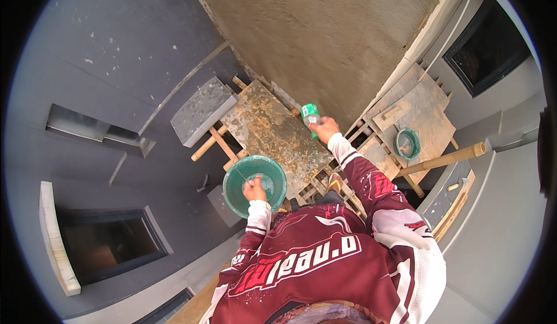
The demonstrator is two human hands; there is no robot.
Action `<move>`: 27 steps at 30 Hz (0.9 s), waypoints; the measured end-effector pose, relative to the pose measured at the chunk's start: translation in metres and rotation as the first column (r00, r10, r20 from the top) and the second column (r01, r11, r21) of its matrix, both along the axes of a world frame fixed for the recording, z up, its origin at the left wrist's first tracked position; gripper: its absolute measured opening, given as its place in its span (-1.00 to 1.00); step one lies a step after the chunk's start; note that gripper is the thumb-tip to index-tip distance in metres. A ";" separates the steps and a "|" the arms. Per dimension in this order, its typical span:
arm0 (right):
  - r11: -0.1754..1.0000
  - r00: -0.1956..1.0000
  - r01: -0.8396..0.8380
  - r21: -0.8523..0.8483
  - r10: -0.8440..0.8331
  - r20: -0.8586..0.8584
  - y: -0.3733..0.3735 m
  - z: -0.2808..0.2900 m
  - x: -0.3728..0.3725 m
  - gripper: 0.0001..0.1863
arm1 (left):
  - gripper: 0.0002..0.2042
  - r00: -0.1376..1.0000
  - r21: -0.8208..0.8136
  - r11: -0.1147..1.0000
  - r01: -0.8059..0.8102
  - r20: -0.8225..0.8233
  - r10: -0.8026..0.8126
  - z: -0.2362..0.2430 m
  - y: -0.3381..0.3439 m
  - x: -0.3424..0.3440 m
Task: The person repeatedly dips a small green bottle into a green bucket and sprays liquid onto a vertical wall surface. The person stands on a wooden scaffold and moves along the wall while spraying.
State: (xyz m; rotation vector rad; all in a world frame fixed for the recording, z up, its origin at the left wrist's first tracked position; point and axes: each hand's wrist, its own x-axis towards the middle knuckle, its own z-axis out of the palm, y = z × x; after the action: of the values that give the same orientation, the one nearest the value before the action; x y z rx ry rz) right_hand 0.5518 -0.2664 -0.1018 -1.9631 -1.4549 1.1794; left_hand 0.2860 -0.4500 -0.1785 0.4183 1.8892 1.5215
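Observation:
My left hand (pixel 254 189) is closed in front of a green plastic bucket (pixel 232 175). A thin wire handle runs up to its fingers, and the bucket seems to hang from it, with a little pale residue or liquid inside. My right hand (pixel 326 129) reaches forward, wrapped round a clear plastic bottle (pixel 311 115) with a green label. The bottle is tilted near the brown plastered wall (pixel 325 40). Below my arms lies a stained board platform (pixel 278 132).
A second green bucket (pixel 408 144) stands on wooden boards (pixel 432 112) at the right. A bamboo pole (pixel 444 160) crosses near it. A grey slab (pixel 203 112) lies at the platform's left edge. Gaps show between the slats (pixel 318 186) by my feet.

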 end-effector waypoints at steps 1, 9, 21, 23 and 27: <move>0.995 0.995 0.092 0.030 -0.090 -0.052 0.021 -0.001 0.005 -0.45 | -0.72 1.000 0.006 1.000 -0.008 0.000 0.008 0.002 -0.001 -0.005; 0.985 0.983 -0.057 0.161 0.083 -0.162 0.002 -0.005 -0.004 -0.38 | -0.72 0.996 0.066 0.996 -0.066 -0.053 0.069 0.004 -0.010 -0.027; 0.769 0.763 -0.627 0.121 0.575 0.296 -0.124 -0.046 -0.038 -0.25 | -0.86 0.909 -0.084 0.926 0.369 0.241 -0.340 0.055 0.027 0.059; 0.812 0.795 -0.566 0.142 0.492 0.356 -0.129 -0.042 -0.021 -0.28 | -0.84 0.838 -0.087 0.865 0.495 0.312 -0.448 0.057 0.038 0.075; 0.808 0.887 -0.460 0.369 0.395 0.240 -0.144 -0.059 0.050 -0.38 | -0.66 0.701 -0.117 0.709 0.695 0.332 -0.632 0.047 0.055 0.109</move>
State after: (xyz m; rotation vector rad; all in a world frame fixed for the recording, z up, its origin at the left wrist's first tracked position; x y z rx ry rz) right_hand 0.6021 -0.4099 -0.1612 -1.4934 -2.1134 0.7906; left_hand 0.3949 -0.3949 -0.1318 0.6659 1.4344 0.7977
